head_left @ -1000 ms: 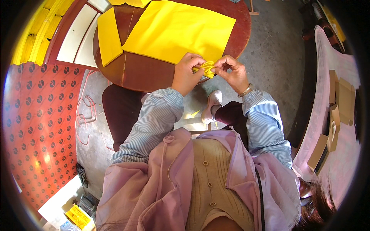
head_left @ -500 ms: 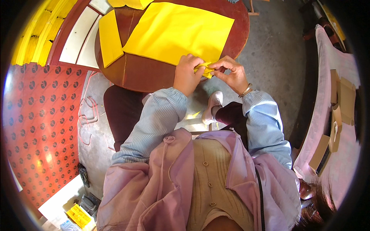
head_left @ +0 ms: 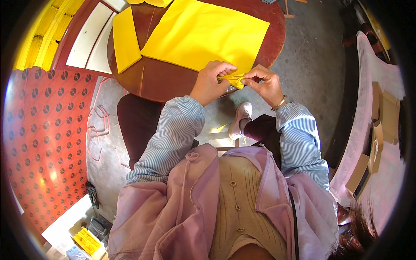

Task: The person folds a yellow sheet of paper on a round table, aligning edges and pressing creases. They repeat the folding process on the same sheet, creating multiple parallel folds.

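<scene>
Loosely bunched half a second ago, the small pleated piece of soft yellow sheet material (head_left: 235, 80) now spreads into a flatter fan between the fingers, and the right thumb sits at its right side.

From the head view, everything is set about the oval reddish-brown wooden table (head_left: 160, 84). The pleated piece is at the table's near edge, toward its right side. It lies directly to the right of the left hand (head_left: 211, 82), which grips its left end between thumb and curled fingers. The right hand (head_left: 265, 86), a pale metal bracelet (head_left: 281, 102) at its wrist, pinches the opposite side between thumb and forefinger, so the piece lies just left of these fingertips. A broad flat yellow sheet (head_left: 208, 34) covers much of the table's top and reaches down to the hands; whether the pleated piece is its corner or separate, I cannot tell. On the table's left part rests a narrow folded yellow panel (head_left: 126, 41). Left of the table, nearer the person, stretches a red surface with dark round motifs (head_left: 47, 130). Well to the table's right, open brown cardboard boxes (head_left: 376, 143) rest on a pale pink cloth (head_left: 346, 173).
</scene>
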`<state>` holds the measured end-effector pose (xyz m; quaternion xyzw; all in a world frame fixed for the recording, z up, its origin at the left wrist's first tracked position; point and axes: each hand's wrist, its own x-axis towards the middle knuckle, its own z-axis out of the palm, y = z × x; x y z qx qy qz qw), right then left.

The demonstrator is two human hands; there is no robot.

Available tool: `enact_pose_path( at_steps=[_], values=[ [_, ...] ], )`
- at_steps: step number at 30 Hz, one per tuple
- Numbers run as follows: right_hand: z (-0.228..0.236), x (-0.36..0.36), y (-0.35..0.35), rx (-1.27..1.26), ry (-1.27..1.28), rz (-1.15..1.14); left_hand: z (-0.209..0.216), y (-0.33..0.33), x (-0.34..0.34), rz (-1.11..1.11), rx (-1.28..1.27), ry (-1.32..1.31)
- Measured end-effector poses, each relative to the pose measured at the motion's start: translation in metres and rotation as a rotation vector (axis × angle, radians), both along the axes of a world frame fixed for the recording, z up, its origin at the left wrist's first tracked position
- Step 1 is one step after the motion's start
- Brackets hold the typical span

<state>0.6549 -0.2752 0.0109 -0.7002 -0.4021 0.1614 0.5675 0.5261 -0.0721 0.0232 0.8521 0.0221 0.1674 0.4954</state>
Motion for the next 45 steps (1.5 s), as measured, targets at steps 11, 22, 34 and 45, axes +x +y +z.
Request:
enact_pose_path(
  at_steps=[11, 22, 34, 45],
  values=[
    [0.002, -0.004, 0.0, -0.009, -0.003, -0.024, -0.006, -0.015, 0.005, 0.202, 0.054, 0.028],
    [0.006, -0.003, 0.0, -0.048, -0.043, -0.032, -0.006, -0.003, 0.002, 0.086, -0.005, 0.025],
    [0.005, -0.007, 0.002, -0.002, 0.051, -0.051, -0.009, -0.012, 0.004, 0.198, 0.034, 0.022],
    [0.009, -0.004, 0.0, -0.027, -0.071, -0.011, -0.015, -0.005, 0.006, 0.167, -0.05, 0.023]
  ],
)
